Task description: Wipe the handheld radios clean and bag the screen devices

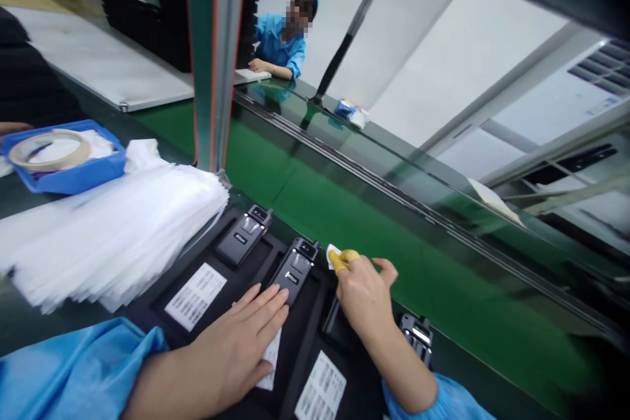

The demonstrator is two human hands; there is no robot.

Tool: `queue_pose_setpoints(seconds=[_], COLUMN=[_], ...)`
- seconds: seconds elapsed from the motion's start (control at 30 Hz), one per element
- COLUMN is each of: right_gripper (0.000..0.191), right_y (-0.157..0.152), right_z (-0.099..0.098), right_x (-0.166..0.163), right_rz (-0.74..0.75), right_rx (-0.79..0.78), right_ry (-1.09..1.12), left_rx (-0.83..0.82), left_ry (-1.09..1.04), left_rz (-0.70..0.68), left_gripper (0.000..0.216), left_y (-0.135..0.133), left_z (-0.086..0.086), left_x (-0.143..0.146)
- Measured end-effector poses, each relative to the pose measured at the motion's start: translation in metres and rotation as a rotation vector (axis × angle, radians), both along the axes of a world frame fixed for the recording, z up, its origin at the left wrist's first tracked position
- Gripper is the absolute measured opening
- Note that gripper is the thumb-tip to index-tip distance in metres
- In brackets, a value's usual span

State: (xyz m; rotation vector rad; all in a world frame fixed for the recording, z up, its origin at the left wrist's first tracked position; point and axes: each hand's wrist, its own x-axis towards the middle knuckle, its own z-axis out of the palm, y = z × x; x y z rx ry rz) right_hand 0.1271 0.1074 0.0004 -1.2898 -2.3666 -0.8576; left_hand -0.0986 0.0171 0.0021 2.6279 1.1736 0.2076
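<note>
My left hand [236,348] lies flat, its fingers resting on the lower end of a dark grey handheld device [295,269] with a stubby antenna. A white label sheet [270,357] is partly covered by that hand. Yellow finger cots cover fingertips of my right hand [364,292], which pinches a small white piece [331,256], cloth or paper, at the top of another device [335,325]. My wrist and hand hide part of that device. The devices sit in compartments of a black tray [305,341], beside printed white labels [195,295].
Left of the tray lies a stack of white sleeves [118,230], near a blue bin [98,167] with a tape roll [49,149]. An upright post [211,65] stands behind. Beyond the green belt [394,262], a co-worker [283,46] sits in blue.
</note>
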Motion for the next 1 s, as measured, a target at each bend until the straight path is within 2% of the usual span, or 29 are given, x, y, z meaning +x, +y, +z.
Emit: queue_pose_setpoints(seconds=[0.13,0.27,0.43,0.63,0.8,0.9,1.0], right_gripper=[0.025,0.026,0.026,0.02,0.026,0.032,0.03], right_y=[0.004,0.013,0.034,0.057,0.061,0.056,0.055], right_z=[0.019,0.03,0.022,0.007,0.005,0.005,0.005], right_x=[-0.008,-0.04,-0.083,-0.115,-0.113,-0.111,-0.116], right_rz=[0.009,0.077,0.234,0.472,0.459,0.405,0.416], right_rx=[-0.016,-0.006,-0.049,-0.103,-0.117,-0.13,-0.143], right_ry=[-0.005,-0.002,-0.038,-0.072,-0.048,-0.026,0.005], left_rx=[0.045,0.139,0.095,0.023,0.022,0.061,0.112], left_ry=[0.022,0.043,0.061,0.014,0.025,0.031,0.044], left_rz=[0.066,0.245,0.27,0.247,0.247,0.251,0.255], left_gripper=[0.059,0.053,0.058,0.06,0.06,0.061,0.062], left_y=[-0.005,0.001,0.01,0.008,0.005,0.001,-0.002], left_z=[0.013,0.0,-0.021,-0.027,-0.031,-0.035,-0.037], left_x=[-0.026,-0.052,-0.059,-0.063,-0.065,-0.065,-0.064])
